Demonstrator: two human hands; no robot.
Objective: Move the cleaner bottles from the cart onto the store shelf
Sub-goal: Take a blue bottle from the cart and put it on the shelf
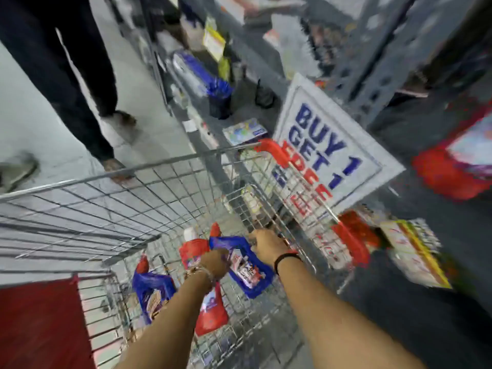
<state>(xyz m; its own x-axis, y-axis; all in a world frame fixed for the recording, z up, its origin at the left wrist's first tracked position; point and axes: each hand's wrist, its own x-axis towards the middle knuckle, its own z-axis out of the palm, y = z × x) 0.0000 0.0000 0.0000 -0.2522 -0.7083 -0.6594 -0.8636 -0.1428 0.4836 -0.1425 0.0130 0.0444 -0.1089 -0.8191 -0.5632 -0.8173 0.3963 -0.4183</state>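
Note:
Both my hands reach down into a wire shopping cart (138,174). A blue cleaner bottle (250,275) lies tilted between them. My right hand (266,245), with a dark band at the wrist, closes on its upper right end. On the bottle's left side, my left hand (216,262) curls around it, a bracelet on the wrist. A red bottle (193,251) sits just behind my left hand, and another red one (213,314) lies under my left wrist. A second blue bottle (152,290) lies further left in the cart. The frame is blurred.
The store shelf's grey upright (386,62) rises at the right, with a "BUY 1 GET 1" sign (330,145) leaning beside the cart. Boxed goods (415,251) lie low at the right. A person in dark trousers (66,65) stands on the aisle floor at the left.

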